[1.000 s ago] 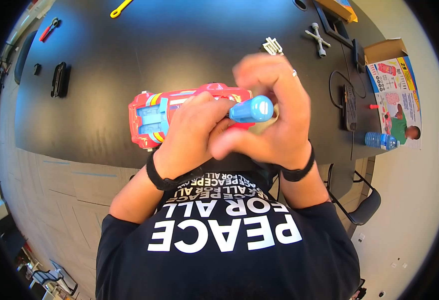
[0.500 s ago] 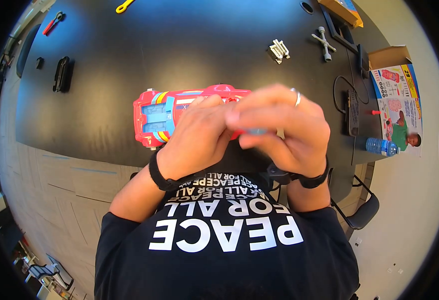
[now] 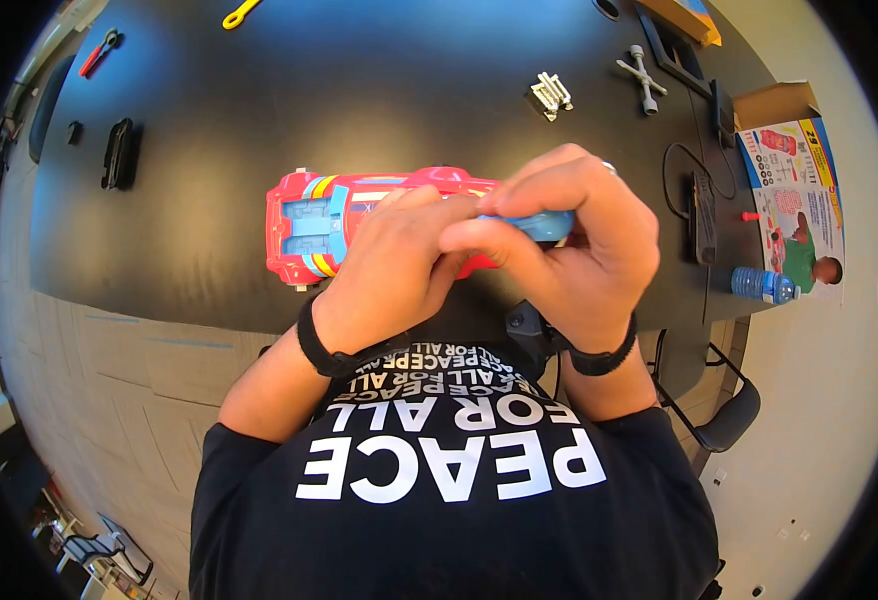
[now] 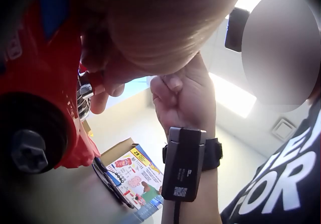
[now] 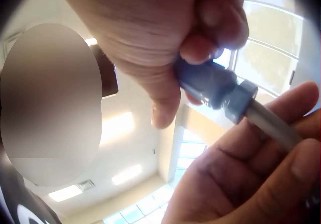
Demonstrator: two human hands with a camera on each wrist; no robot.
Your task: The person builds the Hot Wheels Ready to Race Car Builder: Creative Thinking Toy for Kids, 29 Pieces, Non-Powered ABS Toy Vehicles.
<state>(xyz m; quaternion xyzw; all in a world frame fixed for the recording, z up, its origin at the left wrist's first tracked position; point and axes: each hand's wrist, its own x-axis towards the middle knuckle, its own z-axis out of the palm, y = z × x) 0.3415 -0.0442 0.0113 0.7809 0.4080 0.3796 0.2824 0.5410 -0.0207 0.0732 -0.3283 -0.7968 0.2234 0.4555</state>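
A red toy car [image 3: 277,225] with a blue rear panel lies across the table near the person's body. My left hand [image 3: 391,262] is over the car's middle, its thumb and fingers around the grey shaft of a toy screwdriver [image 5: 273,126]. My right hand [image 3: 589,240] grips the screwdriver's blue handle [image 3: 544,225] at the car's right end. In the left wrist view, the car's dark wheel [image 4: 30,151] shows close up, with a chrome piece beside the left fingers. The screwdriver's tip is hidden.
Chrome engine-like parts [image 3: 551,95] and a grey cross wrench [image 3: 642,80] lie beyond the right hand. A water bottle [image 3: 764,286], a printed box [image 3: 789,200] and a black device [image 3: 702,218] stand at the right. Farther left are a black case [image 3: 117,153] and a red-handled tool [image 3: 99,53].
My right hand was loosely around the screwdriver's handle, moved over it, and now grips it. The handle has tipped from pointing upward toward the right. My left hand has stayed on the car.
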